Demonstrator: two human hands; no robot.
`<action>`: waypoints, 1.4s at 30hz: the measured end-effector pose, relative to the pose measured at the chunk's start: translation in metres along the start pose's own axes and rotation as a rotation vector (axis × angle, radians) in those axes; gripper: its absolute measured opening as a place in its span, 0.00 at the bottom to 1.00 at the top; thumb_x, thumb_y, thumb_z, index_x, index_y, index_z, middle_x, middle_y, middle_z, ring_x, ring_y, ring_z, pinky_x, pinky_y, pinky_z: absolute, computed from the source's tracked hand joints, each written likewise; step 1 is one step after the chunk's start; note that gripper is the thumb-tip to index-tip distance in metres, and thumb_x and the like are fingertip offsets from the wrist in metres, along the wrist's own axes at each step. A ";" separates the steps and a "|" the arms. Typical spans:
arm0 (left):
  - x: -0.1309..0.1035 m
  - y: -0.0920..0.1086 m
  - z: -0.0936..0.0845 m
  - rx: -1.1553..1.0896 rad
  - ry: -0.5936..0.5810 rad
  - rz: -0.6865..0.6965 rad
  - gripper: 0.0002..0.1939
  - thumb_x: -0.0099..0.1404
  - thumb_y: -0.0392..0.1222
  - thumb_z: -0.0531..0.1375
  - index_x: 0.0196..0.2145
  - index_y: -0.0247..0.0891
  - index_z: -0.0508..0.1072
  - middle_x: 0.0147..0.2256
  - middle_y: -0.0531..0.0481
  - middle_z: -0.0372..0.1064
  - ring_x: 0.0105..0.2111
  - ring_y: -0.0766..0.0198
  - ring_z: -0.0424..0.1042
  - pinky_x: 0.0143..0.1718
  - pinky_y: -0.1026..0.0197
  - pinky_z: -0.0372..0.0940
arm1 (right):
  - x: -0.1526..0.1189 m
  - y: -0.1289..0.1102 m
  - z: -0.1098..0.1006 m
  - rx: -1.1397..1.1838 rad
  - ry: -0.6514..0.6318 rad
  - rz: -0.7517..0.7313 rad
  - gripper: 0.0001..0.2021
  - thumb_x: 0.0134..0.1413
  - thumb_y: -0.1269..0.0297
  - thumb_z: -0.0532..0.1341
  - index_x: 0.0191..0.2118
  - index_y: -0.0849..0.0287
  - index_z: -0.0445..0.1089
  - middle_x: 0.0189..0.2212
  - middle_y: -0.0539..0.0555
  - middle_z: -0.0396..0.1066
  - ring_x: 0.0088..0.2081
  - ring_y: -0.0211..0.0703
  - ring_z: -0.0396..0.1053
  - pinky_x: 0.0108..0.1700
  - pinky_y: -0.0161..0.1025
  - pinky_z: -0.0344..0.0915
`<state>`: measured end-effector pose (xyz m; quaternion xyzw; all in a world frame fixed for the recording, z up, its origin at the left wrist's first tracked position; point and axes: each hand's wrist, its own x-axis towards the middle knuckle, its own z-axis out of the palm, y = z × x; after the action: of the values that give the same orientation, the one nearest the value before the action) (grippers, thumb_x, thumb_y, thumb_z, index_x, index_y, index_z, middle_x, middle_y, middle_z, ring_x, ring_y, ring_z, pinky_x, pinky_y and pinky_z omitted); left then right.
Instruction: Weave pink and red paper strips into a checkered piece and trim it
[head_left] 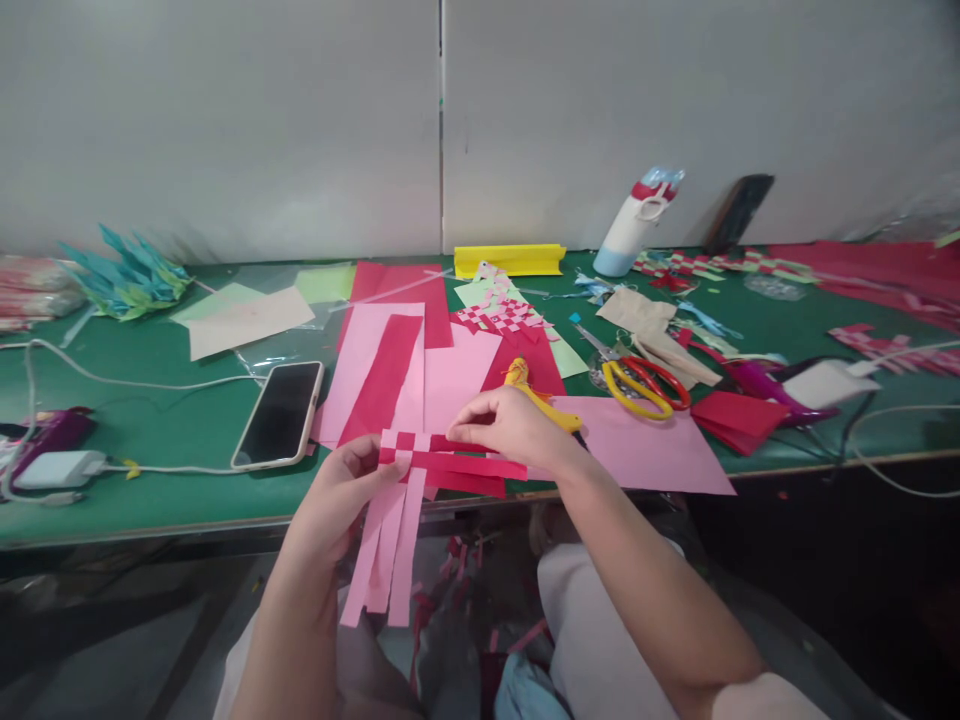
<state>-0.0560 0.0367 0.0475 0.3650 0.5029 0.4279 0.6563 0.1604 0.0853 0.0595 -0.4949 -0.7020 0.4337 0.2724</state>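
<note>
Two hands [341, 490] [514, 425] hold one pink-and-red paper weave [424, 459].

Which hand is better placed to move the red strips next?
Probably the right hand: it is right at the red strips, which extend toward its side, while the left hand holds the woven section.

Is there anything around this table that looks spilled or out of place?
Yes: pink and red paper scraps show below the edge of the green table, near the person's legs, apparently dropped rather than kept on top.
</note>
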 end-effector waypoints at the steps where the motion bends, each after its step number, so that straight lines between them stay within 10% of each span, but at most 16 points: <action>1: 0.000 0.000 0.000 -0.003 -0.003 0.001 0.17 0.48 0.42 0.71 0.35 0.34 0.76 0.34 0.44 0.78 0.33 0.58 0.77 0.36 0.61 0.72 | 0.001 0.003 -0.003 0.011 0.027 0.000 0.10 0.48 0.58 0.65 0.29 0.60 0.77 0.28 0.52 0.77 0.33 0.41 0.73 0.36 0.36 0.65; 13: -0.003 0.004 -0.005 -0.020 0.066 0.015 0.18 0.44 0.42 0.73 0.34 0.35 0.77 0.38 0.42 0.78 0.34 0.55 0.78 0.32 0.62 0.73 | -0.004 0.022 -0.046 0.135 0.437 0.098 0.16 0.39 0.52 0.70 0.29 0.63 0.78 0.21 0.54 0.72 0.22 0.39 0.68 0.24 0.36 0.65; 23: -0.008 0.006 -0.022 -0.047 0.123 0.013 0.19 0.46 0.41 0.72 0.37 0.36 0.75 0.32 0.46 0.78 0.25 0.60 0.77 0.26 0.61 0.73 | -0.023 0.040 -0.073 0.059 0.513 0.151 0.13 0.39 0.56 0.69 0.30 0.62 0.79 0.21 0.54 0.73 0.23 0.37 0.66 0.28 0.36 0.64; 42: -0.014 0.008 -0.029 -0.008 0.145 -0.028 0.21 0.46 0.41 0.72 0.38 0.36 0.73 0.32 0.47 0.78 0.22 0.61 0.76 0.27 0.59 0.74 | -0.016 0.018 -0.033 0.246 -0.282 0.233 0.25 0.41 0.64 0.69 0.48 0.67 0.73 0.22 0.48 0.70 0.23 0.33 0.64 0.30 0.34 0.62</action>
<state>-0.0879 0.0280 0.0529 0.3235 0.5525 0.4461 0.6254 0.2008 0.0839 0.0605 -0.4702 -0.6128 0.6097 0.1778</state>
